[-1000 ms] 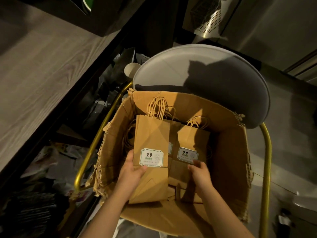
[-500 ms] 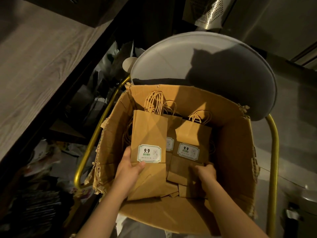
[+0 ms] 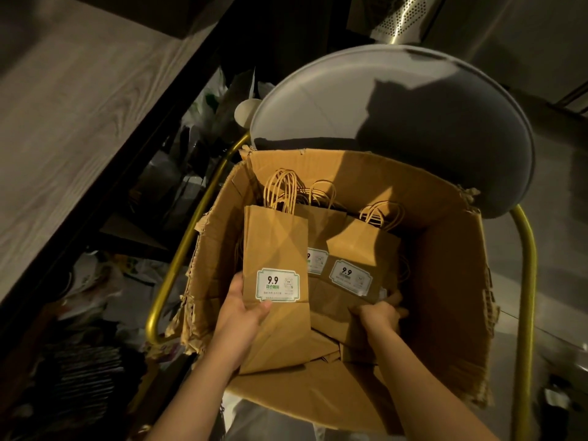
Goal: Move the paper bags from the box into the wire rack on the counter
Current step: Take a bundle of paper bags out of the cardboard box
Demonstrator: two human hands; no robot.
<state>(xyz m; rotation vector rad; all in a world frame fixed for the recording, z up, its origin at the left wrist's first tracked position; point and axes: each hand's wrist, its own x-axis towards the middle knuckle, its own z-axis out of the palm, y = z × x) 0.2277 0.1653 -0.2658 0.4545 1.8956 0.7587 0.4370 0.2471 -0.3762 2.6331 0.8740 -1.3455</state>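
A torn cardboard box (image 3: pixel 445 281) rests on a chair seat, open at the top. Inside it stand flat brown paper bags with twisted paper handles and white "9.9" stickers. My left hand (image 3: pixel 241 316) grips the left stack of bags (image 3: pixel 275 243) by its lower edge, thumb on the front just under the sticker. My right hand (image 3: pixel 380 313) is closed on the bottom of the right stack of bags (image 3: pixel 359 249), which tilts left. More bags lie folded under both stacks. The wire rack is not in view.
The chair has a round grey backrest (image 3: pixel 381 106) and a gold tube frame (image 3: pixel 525 281) around the box. A wood-grain counter (image 3: pixel 79 122) runs along the left, with dark cluttered shelving (image 3: pixel 127 281) below it. A perforated metal panel (image 3: pixel 401 17) stands at the top.
My right hand has moved lower and closed round the bottom of the right stack. The left stack has risen slightly in my left hand. The camera has shifted a little.
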